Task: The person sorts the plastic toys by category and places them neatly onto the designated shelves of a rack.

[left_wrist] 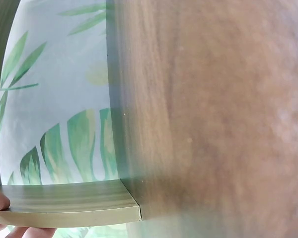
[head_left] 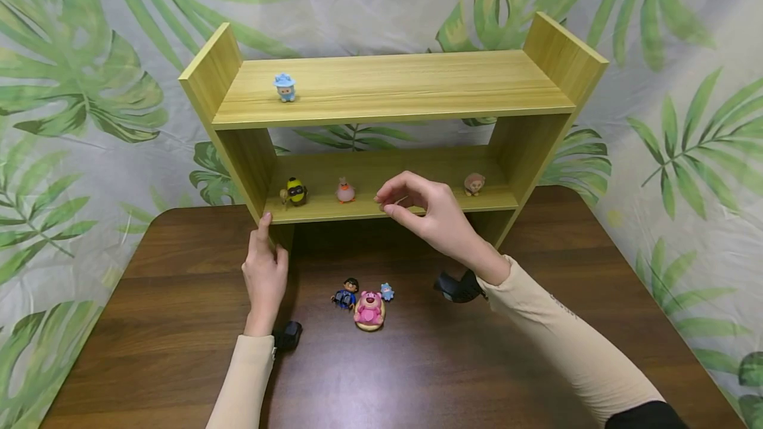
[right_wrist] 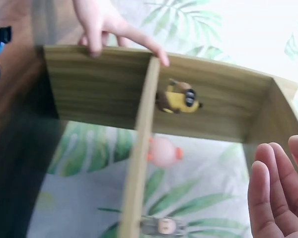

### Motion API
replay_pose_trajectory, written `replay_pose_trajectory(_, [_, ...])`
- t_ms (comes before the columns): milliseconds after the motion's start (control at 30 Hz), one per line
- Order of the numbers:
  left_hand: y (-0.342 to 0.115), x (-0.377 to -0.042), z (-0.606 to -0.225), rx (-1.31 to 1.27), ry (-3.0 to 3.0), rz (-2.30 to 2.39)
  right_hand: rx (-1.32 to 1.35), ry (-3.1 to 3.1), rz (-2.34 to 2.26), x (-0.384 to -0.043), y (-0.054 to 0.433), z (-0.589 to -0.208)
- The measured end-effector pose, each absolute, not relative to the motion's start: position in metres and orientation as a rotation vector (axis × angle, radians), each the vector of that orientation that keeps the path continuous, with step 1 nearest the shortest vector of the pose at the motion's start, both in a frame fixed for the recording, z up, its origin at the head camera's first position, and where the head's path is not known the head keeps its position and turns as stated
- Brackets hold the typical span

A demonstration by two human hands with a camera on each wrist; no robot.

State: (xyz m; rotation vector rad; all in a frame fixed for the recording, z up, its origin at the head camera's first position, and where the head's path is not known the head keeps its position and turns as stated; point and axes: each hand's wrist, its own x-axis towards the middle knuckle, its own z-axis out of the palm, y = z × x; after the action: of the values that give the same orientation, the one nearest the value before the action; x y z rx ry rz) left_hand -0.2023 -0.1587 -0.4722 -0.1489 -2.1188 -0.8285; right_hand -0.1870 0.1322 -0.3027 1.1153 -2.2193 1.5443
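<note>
Three small toys remain grouped on the dark wooden table [head_left: 179, 323] nearest the viewer: a blue-suited figure [head_left: 345, 294], a pink bear [head_left: 369, 310] and a tiny blue piece [head_left: 387, 292] touching or just beside the bear; none is being held. Farther in, the left hand [head_left: 265, 275] is rested against the lower left corner of the wooden shelf unit [head_left: 387, 88], its forefinger laid up the front edge and its other fingers loosely bent, apparently steadying the frame rather than gripping any toy. The right hand [head_left: 426, 212] is held just in front of the lower shelf, thumb and fingertips drawn close together; in the right wrist view the fingers are seen relaxed and nothing is visible between them, so the hand is judged to be empty. On the lower shelf three toys are already stood well apart: a yellow-and-black figure [head_left: 295, 191] at the left, a pink duck [head_left: 345, 190] in the middle and a brown hedgehog [head_left: 473, 183] at the right. Farthest back, a pale blue figure [head_left: 285, 87] is set on the top shelf. Four pieces thus appear placed and three left on the table, so the arranging is judged a little past halfway.
</note>
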Motion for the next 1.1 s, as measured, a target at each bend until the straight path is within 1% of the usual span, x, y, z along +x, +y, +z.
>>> replay_pose_trajectory(567, [-0.159,-0.202,-0.471,-0.151,-2.119,-0.829,0.989,-2.422,1.607,-0.173,0.136,-0.360])
replay_pose_trajectory(1100, [-0.159,-0.201,-0.471,-0.152,-2.129,-0.836,1.026,-2.531,1.539,-0.161,0.132,-0.408])
